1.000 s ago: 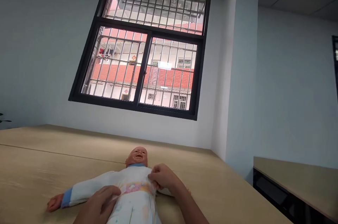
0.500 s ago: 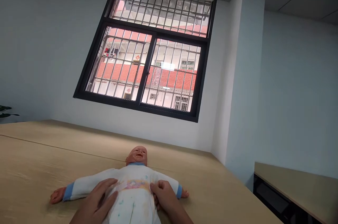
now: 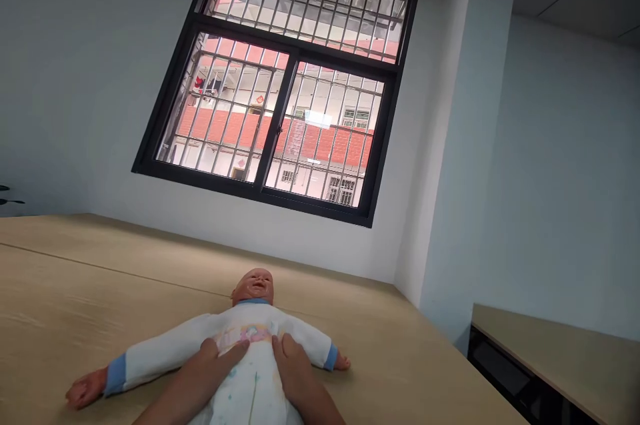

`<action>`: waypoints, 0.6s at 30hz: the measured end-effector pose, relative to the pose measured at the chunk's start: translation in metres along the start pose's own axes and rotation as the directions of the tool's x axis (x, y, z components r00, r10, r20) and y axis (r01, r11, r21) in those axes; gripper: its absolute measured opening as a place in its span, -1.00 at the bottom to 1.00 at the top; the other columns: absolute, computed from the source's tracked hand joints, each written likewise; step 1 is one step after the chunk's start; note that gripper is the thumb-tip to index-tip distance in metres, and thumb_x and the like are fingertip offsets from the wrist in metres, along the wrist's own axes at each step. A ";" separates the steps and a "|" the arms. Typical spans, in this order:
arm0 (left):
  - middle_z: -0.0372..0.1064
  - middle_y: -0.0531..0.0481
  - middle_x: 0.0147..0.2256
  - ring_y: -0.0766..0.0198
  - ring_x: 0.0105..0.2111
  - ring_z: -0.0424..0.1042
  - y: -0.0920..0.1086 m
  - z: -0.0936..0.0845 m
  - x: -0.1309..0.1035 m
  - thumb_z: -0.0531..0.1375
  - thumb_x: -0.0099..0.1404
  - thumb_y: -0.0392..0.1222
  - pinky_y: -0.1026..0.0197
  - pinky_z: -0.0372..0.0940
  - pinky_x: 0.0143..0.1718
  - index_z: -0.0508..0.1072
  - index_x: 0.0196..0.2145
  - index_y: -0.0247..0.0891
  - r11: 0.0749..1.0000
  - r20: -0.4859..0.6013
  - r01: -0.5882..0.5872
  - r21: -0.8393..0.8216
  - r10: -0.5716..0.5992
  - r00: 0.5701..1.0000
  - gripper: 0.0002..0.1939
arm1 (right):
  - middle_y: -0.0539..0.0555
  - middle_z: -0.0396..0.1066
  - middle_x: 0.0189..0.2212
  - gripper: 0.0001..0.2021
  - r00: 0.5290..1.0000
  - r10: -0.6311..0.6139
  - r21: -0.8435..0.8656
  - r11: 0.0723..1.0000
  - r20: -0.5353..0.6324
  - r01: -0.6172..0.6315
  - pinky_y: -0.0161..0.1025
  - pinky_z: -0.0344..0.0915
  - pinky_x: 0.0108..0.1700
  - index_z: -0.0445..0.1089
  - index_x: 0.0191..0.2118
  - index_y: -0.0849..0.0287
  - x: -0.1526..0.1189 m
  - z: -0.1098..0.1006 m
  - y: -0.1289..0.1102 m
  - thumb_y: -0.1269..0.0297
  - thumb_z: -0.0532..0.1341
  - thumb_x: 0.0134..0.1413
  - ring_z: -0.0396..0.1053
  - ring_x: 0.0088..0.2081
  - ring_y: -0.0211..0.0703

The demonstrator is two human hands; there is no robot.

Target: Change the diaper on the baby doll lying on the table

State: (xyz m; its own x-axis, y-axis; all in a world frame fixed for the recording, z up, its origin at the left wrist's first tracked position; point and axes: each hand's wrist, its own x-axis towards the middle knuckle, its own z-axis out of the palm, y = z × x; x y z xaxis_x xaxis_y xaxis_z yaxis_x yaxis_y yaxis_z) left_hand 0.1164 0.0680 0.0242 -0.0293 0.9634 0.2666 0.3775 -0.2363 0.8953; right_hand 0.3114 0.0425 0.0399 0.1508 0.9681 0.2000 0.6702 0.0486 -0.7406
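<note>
1. I can't see the feet of the bald, pinkish plastic baby doll (image 3: 260,315); its legs are cut off by the bottom of my view, and the hands cover its sides
2. The dark compartment (image 3: 503,361) under the edge of the tan side table (image 3: 560,341) at right is too dim for me to make out what it holds
3. The doll lies face up on the pale wood tabletop (image 3: 390,345), its head towards the far edge and beside the thin seam, its arms spread wide
4. It wears a white long-sleeved top (image 3: 170,345) with blue collar and cuffs, and a white diaper (image 3: 250,385) with small green marks and a pink-and-yellow patterned waistband (image 3: 255,333)
5. My left hand (image 3: 210,365) rests at one side of the diaper, thumb stretched onto the front just under the waistband; its other fingertips are hidden, so I cannot tell whether it grips
6. My right hand (image 3: 296,368) touches the other side, thumb and forefinger close together at the waistband; I cannot tell whether they clamp the material
</note>
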 end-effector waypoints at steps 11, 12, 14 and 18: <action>0.53 -0.18 -0.04 -0.10 0.01 0.47 -0.003 -0.036 -0.015 0.10 0.27 0.12 -0.06 0.36 0.06 0.49 -0.07 -0.27 0.912 0.055 -0.254 0.321 0.250 0.967 -0.54 | 0.08 0.42 -0.43 -0.84 0.987 -0.018 -0.089 0.996 -0.158 0.004 -0.21 0.14 -0.28 0.28 -0.45 0.15 -0.006 -0.023 -0.002 0.21 0.19 0.08 0.34 -0.33 -0.07; 0.43 -0.17 0.10 -0.07 0.13 0.38 0.001 -0.038 -0.020 0.08 0.28 0.12 -0.06 0.27 0.17 0.45 0.05 -0.26 0.888 0.070 -0.306 0.344 0.301 0.951 -0.47 | 0.04 0.38 -0.48 -0.87 0.984 -0.040 -0.071 0.997 -0.175 0.028 -0.24 0.12 -0.32 0.27 -0.47 0.15 -0.007 -0.024 -0.004 0.27 0.20 0.04 0.31 -0.37 -0.12; 0.23 -0.08 0.27 0.00 0.27 0.20 0.010 -0.038 -0.031 0.05 0.29 0.16 -0.05 0.11 0.30 0.36 0.21 -0.20 0.859 0.151 -0.355 0.368 0.322 0.935 -0.37 | -0.03 0.28 -0.56 -0.88 0.988 -0.081 0.014 0.996 -0.131 0.083 -0.28 0.06 -0.38 0.25 -0.49 0.16 -0.009 -0.022 -0.007 0.35 0.18 0.01 0.23 -0.44 -0.20; 0.05 -0.07 0.33 -0.06 0.34 0.03 0.025 -0.033 -0.048 0.13 0.18 0.27 -0.06 -0.02 0.35 0.31 0.27 -0.24 0.802 0.395 -0.411 0.433 0.241 0.886 -0.19 | -0.07 0.21 -0.57 -0.88 0.987 -0.153 0.139 0.977 -0.057 0.159 -0.32 0.04 -0.40 0.27 -0.49 0.19 -0.011 -0.015 -0.009 0.36 0.19 0.03 0.16 -0.47 -0.27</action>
State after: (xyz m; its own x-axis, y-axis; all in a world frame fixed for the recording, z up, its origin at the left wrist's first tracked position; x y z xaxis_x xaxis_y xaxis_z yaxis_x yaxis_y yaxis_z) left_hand 0.0972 0.0120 0.0456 0.4307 0.8470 0.3116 0.7154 -0.5309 0.4542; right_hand 0.3145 0.0280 0.0542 0.0874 0.9338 0.3469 0.5782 0.2360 -0.7810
